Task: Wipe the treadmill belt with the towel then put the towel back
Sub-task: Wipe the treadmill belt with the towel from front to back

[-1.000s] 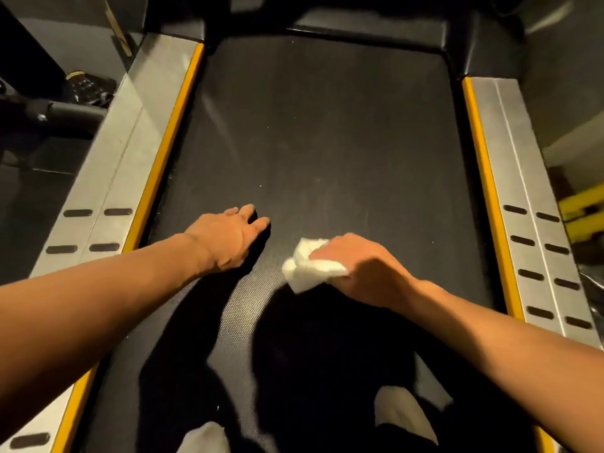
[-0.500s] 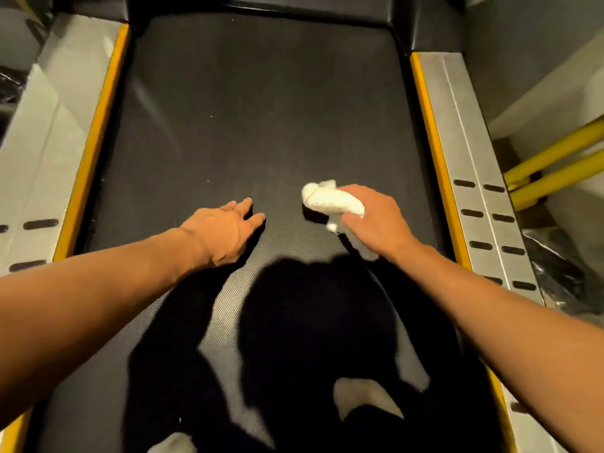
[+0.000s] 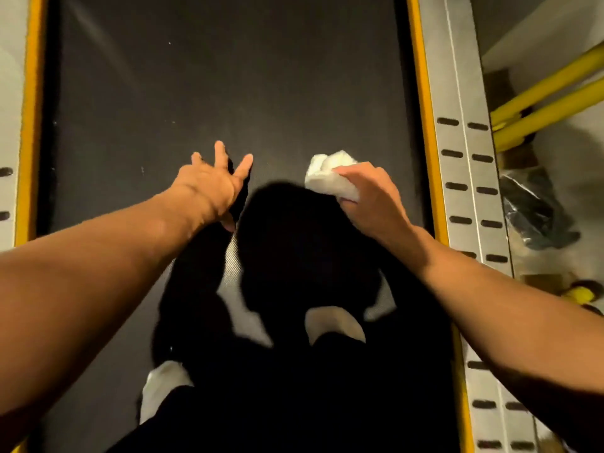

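White towel [image 3: 330,176] is balled up in the right hand [image 3: 372,204], fingers [image 3: 354,173] curled tight over it so it presses down on the treadmill belt [image 3: 228,76], right of centre. Left hand [image 3: 212,184] holds nothing, fingers splayed, probably bracing.

Bare forearms [image 3: 98,273], dark trousers [image 3: 294,403], and white socks [image 3: 333,322].

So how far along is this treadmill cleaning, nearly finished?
Midway, it seems. The right hand grips the bunched white towel against the dark belt, so wiping is under way. The left hand is spread open, empty, beside it. How much belt is already clean cannot be told; a few pale specks show farther up. Putting the towel back remains.
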The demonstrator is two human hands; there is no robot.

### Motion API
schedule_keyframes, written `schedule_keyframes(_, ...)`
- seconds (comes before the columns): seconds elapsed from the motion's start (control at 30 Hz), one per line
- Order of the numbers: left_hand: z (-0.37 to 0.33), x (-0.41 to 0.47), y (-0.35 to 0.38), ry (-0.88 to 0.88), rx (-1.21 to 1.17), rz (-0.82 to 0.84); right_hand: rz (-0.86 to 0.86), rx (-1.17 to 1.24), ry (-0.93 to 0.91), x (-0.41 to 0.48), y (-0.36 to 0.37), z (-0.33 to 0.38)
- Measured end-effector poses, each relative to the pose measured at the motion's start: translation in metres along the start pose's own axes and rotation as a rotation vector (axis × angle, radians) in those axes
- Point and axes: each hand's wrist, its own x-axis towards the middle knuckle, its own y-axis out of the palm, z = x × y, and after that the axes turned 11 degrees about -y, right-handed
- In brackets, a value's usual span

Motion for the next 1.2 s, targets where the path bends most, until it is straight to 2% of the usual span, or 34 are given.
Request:
schedule_keyframes(0.1, -0.014, -0.016, 0.011, -0.053, -0.197, 0.059, -0.093, 0.177, 0.127, -0.012, -0.012, 0.017)
schedule_keyframes(0.17, -0.021, -0.026, 0.023, -0.096, -0.315, 0.108, -0.215, 0.222, 0.157, -0.014, -0.016, 0.002)
schedule_keyframes(0.23, -0.027, -0.033, 0.037, -0.126, -0.395, 0.146, -0.296, 0.264, 0.262, -0.018, -0.017, -0.021)
schedule_keyframes(0.3, -0.029, -0.036, 0.047, -0.144, -0.42, 0.146, -0.192, 0.208, 0.351, -0.028, -0.014, -0.029)
schedule_keyframes(0.37, -0.033, -0.037, 0.051, -0.168, -0.45, 0.128, -0.017, 0.126, 0.231, -0.039, -0.006, -0.021)
schedule_keyframes(0.43, -0.042, -0.039, 0.052, -0.197, -0.483, 0.11, 0.167, 0.231, 0.138, -0.042, -0.01, -0.008)
schedule_keyframes(0.47, -0.046, -0.041, 0.052, -0.205, -0.496, 0.124, 0.147, 0.289, 0.149, -0.04, -0.015, -0.004)
schedule_keyframes(0.5, -0.049, -0.043, 0.053, -0.211, -0.507, 0.153, 0.053, 0.315, 0.204, -0.035, -0.021, -0.005)
schedule_keyframes(0.57, -0.051, -0.046, 0.055, -0.213, -0.52, 0.206, -0.174, 0.342, 0.421, -0.023, -0.04, -0.012)
schedule_keyframes(0.63, -0.048, -0.046, 0.055, -0.208, -0.521, 0.207, -0.263, 0.342, 0.55, -0.02, -0.051, -0.025)
schedule_keyframes(0.67, -0.048, -0.045, 0.056, -0.204, -0.52, 0.201, -0.232, 0.329, 0.565, -0.021, -0.052, -0.03)
schedule_keyframes(0.77, -0.049, -0.044, 0.054, -0.204, -0.524, 0.217, 0.052, 0.203, 0.508, -0.035, -0.036, -0.031)
schedule_keyframes(0.83, -0.051, -0.044, 0.048, -0.183, -0.473, 0.213, 0.111, 0.237, 0.448, -0.041, -0.029, -0.027)
schedule_keyframes(0.93, -0.048, -0.046, 0.046, -0.174, -0.441, 0.218, -0.09, 0.336, 0.515, -0.043, -0.037, -0.025)
schedule_keyframes(1.0, -0.048, -0.044, 0.049, -0.177, -0.467, 0.212, -0.281, 0.313, 0.612, -0.044, -0.042, -0.032)
schedule_keyframes(1.03, -0.048, -0.043, 0.051, -0.18, -0.478, 0.208, -0.309, 0.279, 0.627, -0.047, -0.04, -0.034)
schedule_keyframes(1.07, -0.048, -0.042, 0.052, -0.178, -0.481, 0.201, -0.257, 0.216, 0.63, -0.051, -0.037, -0.03)
schedule_keyframes(1.13, -0.048, -0.041, 0.055, -0.177, -0.481, 0.185, -0.04, 0.081, 0.608, -0.062, -0.024, -0.02)
schedule_keyframes(1.2, -0.047, -0.041, 0.056, -0.168, -0.489, 0.168, 0.082, 0.108, 0.546, -0.071, -0.014, -0.004)
